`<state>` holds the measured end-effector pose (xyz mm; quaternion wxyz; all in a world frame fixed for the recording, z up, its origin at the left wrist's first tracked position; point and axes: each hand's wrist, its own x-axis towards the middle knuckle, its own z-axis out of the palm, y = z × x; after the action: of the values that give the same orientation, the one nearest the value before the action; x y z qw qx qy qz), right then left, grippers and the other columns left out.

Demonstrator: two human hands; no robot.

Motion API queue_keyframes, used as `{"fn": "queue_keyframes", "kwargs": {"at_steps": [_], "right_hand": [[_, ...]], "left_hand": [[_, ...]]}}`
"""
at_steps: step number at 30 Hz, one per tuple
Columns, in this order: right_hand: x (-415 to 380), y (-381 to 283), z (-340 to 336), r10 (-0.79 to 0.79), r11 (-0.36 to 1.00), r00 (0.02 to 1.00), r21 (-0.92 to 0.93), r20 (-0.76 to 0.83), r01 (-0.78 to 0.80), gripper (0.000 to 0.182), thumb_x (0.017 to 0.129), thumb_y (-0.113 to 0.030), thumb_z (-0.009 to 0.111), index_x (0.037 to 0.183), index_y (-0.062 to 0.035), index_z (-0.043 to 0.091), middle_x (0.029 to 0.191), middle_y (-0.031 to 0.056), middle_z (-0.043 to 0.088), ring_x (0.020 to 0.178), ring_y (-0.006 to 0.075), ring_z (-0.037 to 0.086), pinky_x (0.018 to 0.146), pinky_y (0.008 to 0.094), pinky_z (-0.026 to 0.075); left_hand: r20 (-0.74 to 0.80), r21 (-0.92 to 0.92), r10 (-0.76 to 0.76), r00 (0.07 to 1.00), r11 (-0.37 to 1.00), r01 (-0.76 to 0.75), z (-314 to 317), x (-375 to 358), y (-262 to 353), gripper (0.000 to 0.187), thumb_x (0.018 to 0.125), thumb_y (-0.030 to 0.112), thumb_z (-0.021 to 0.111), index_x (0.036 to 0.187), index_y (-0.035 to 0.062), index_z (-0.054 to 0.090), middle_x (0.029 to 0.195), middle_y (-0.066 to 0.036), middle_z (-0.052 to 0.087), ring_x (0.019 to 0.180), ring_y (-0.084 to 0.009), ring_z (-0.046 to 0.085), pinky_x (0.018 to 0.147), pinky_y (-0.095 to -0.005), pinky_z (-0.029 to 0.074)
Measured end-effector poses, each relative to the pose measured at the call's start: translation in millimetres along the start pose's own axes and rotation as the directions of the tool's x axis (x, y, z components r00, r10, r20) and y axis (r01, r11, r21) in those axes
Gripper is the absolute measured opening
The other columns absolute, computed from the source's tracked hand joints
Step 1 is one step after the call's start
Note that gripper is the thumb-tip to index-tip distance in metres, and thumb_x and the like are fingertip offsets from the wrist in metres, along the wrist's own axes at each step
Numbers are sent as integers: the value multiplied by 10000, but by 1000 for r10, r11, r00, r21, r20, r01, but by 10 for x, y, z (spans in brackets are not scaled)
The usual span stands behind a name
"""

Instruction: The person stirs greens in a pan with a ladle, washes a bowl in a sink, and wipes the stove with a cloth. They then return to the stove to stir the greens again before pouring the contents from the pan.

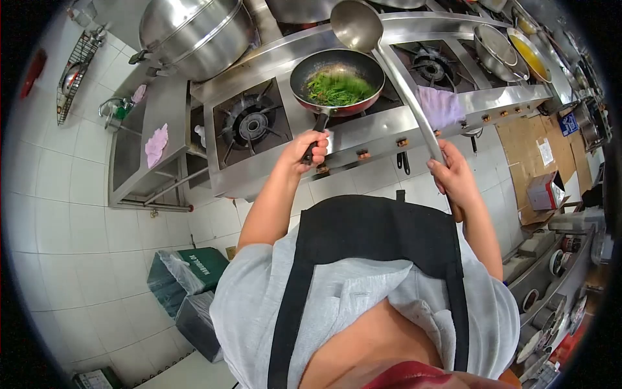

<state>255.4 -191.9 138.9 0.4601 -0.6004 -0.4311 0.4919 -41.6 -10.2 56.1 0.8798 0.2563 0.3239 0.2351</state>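
My left hand (311,149) is wrapped round the black handle of a frying pan (378,72) at the stove. Chopped green vegetables (338,89) lie in the pan, partly blurred. In my right hand (455,175) is the long handle of a large metal ladle (355,24), which slants up to the left. The ladle's round bowl is just above the pan's far right rim. Behind the ladle handle, a purple cloth (440,107) hangs over the stove's front edge.
Left of the pan is a bare burner (251,124); another burner (433,65) is to its right. A large steel pot (194,35) stands at the back left. Metal bowls (497,52) sit at the right. Green bins (201,267) stand on the floor at lower left.
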Motion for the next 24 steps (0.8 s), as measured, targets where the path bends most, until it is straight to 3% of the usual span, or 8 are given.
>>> {"fn": "queue_keyframes", "kwargs": {"at_steps": [4,9,13,15,17,19,21,24], "right_hand": [[206,72,0,52,977,999,-206,-8,-52,436,824,-78,550,1231,-6,412,709,58,535,488,134,493,453,265,400],[517,374,57,-81,549,997,-834,13,55,639,800,-146,569,1374,-63,301,866,255,616,823,366,611,736,400,467],[407,167,177,99,519,989,-854,112,44,678,802,-108,554,1412,-112,258,826,245,624,803,354,617,722,391,472],[481,-157,124,450,795,876,-524,172,-305,705,803,-71,531,1431,-149,219,840,254,630,766,365,621,702,402,477],[752,248,-24,438,864,869,-374,230,-336,710,806,-47,511,1434,-197,216,848,256,633,692,380,617,648,419,477],[925,601,76,-198,631,963,-728,182,268,701,815,-68,507,1431,-244,223,847,259,628,675,373,614,635,417,474],[906,571,214,-13,525,998,-849,56,55,684,824,-88,497,1427,-267,226,877,277,618,761,365,620,701,395,475],[691,338,248,132,745,980,-667,151,2,676,821,-103,493,1430,-245,236,812,241,607,624,305,589,604,384,474]], "left_hand": [[7,83,51,999,995,-51,-280,221,-236,284,870,165,550,1097,41,432,655,15,459,459,-51,388,369,-191,310],[-100,-19,-44,994,999,42,-284,251,-419,329,904,298,548,1150,106,444,675,6,470,472,-58,390,386,-193,309],[-55,-90,-64,996,994,59,-335,290,-466,311,913,327,529,1156,152,447,700,3,464,487,-52,391,403,-184,337],[-98,-75,-37,995,997,29,-281,261,-480,293,916,301,525,1166,178,435,746,-12,462,493,-50,389,399,-175,340],[-109,-79,-43,993,996,35,-319,292,-504,319,917,293,525,1204,209,414,764,-15,458,494,-49,385,395,-173,337],[-123,-80,-44,991,996,34,-327,281,-474,353,917,285,525,1241,241,393,781,-19,454,496,-49,381,390,-170,334],[-93,-103,-48,994,994,38,-299,231,-398,371,915,276,529,1254,302,381,763,-16,479,485,-54,388,365,-167,312],[-101,-19,-59,993,998,57,-337,193,-292,572,917,300,526,1392,383,218,766,-5,447,486,-61,362,381,-172,310]]}}
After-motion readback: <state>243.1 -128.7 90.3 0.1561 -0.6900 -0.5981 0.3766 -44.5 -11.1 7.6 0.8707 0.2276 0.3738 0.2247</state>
